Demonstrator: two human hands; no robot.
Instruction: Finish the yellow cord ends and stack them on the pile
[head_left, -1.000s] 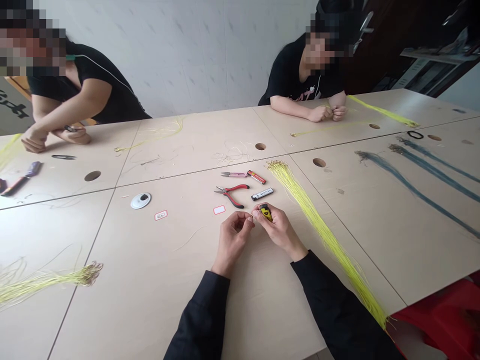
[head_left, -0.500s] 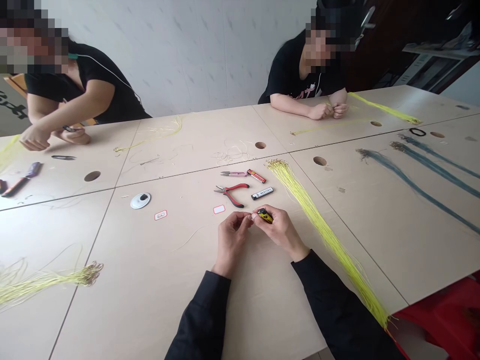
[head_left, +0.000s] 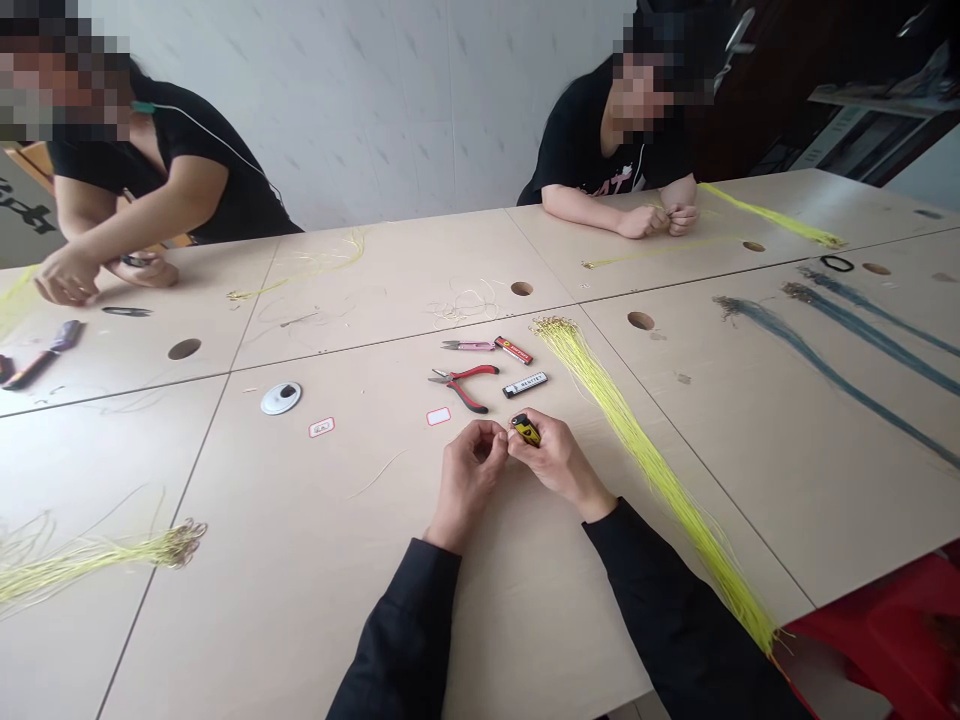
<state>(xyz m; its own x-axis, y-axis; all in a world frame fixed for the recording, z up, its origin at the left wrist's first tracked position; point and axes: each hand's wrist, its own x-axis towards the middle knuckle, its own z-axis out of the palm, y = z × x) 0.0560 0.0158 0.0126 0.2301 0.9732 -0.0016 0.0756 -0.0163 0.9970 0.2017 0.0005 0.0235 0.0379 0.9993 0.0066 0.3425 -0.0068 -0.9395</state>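
The fingers of the left hand (head_left: 466, 475) were pinched together at the tips, too little showing to tell what, if anything, they gripped, while the right hand (head_left: 561, 458), just beside it, had its fingers curled around a yellow-and-black lighter (head_left: 528, 430). The lighter's long axis slanted from far left to near right, its far end just beside the left fingertips. Beyond the hands, pliers (head_left: 454, 380) and a white lighter (head_left: 525, 385) lay on the desk (head_left: 360, 580), and a bundle of yellow cords (head_left: 643, 450) stretched slantwise along the right hand's side.
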